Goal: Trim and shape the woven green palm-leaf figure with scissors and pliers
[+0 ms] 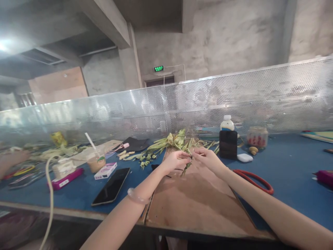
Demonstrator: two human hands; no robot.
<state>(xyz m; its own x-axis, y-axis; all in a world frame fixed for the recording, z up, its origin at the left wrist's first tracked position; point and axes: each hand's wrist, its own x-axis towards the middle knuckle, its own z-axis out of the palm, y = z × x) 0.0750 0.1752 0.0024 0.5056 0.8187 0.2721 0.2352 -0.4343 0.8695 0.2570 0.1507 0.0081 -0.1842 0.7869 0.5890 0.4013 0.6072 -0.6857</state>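
Observation:
Over the brown board, my left hand and my right hand meet, fingertips pinched close together. Between them a small green leafy piece hangs down, its upper part hidden by the fingers. Just behind the hands lies a heap of pale green leaf strips, spreading to both sides. Left of the heap are several small green knotted bits. A light bangle circles my left wrist.
On the left are a dark phone, a pink-and-white box, an iced drink with a straw and a tissue pack. Right stand another phone, a white case, a jar and a red ring. Another person's hand is far left.

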